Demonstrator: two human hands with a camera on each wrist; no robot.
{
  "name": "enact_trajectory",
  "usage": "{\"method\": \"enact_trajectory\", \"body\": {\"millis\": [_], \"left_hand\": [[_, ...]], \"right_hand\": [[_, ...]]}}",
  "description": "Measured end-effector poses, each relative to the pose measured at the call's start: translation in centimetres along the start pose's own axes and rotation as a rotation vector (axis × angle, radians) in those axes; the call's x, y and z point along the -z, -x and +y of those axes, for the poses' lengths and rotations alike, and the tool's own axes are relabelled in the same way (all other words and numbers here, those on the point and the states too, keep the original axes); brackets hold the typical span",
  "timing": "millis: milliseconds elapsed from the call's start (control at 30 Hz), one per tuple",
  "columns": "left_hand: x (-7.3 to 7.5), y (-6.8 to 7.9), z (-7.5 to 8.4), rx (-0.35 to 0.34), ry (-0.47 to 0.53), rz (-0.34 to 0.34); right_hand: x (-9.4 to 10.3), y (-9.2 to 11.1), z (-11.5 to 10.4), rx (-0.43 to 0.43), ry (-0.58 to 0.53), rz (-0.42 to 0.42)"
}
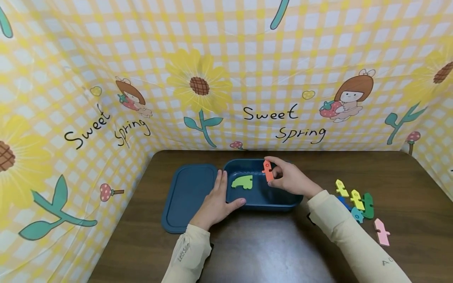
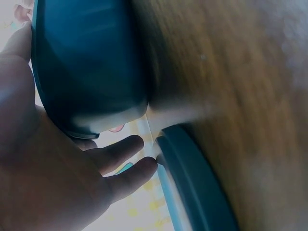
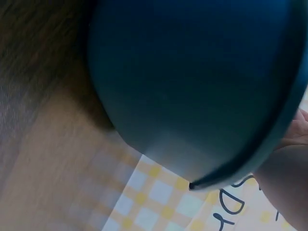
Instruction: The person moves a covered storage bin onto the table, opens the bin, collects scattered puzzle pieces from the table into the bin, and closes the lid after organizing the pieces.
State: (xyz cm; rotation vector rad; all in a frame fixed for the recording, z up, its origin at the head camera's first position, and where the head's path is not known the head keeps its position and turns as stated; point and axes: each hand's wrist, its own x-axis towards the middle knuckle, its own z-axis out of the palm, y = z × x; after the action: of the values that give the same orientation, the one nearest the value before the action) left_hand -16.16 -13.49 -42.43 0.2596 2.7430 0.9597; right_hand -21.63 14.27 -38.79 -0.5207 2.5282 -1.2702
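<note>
A dark blue rectangular box [image 1: 269,205] stands without its lid on the table. My right hand [image 1: 291,177] is over the box's right part and pinches an orange-red puzzle piece [image 1: 267,171], pointed at the top with a side tab, between thumb and fingers. Inside the box, toward the left, lies a light green puzzle piece [image 1: 243,182] with a curved outline. My left hand [image 1: 216,204] rests on the box's left rim, fingers straight and thumb stretched along the front edge. In the right wrist view the box wall [image 3: 192,96] hides the fingertips.
To the left of the box lies its flat blue lid [image 1: 189,196], close by the left fingers. At the right, a loose group of pieces includes yellow [image 1: 357,199], dark green [image 1: 368,206] and light blue [image 1: 357,215] ones. A pink piece [image 1: 382,232] lies nearer the front. Checked cloth [image 1: 226,98] walls the table's back.
</note>
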Motion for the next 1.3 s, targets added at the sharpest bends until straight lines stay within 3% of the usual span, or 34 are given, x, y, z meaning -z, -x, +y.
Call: {"method": "enact_trajectory", "body": {"millis": [233,467,800,1300], "left_hand": [[0.1,-0.1,0.0,0.012,-0.001,-0.009],[0.0,-0.1,0.1,0.010,-0.003,-0.017],[0.0,-0.2,0.3,0.010,-0.008,-0.019],[0.1,-0.1,0.0,-0.007,-0.015,-0.006]], "right_hand": [[-0.7,-0.9,0.4,-0.087,-0.006,-0.034],[-1.9,-1.7,1.2,-0.058,0.113,-0.012],[-3.6,-2.6,2.3,-0.082,0.170,0.012],[-3.9,-2.8,2.0,-0.109,0.225,0.036]]}}
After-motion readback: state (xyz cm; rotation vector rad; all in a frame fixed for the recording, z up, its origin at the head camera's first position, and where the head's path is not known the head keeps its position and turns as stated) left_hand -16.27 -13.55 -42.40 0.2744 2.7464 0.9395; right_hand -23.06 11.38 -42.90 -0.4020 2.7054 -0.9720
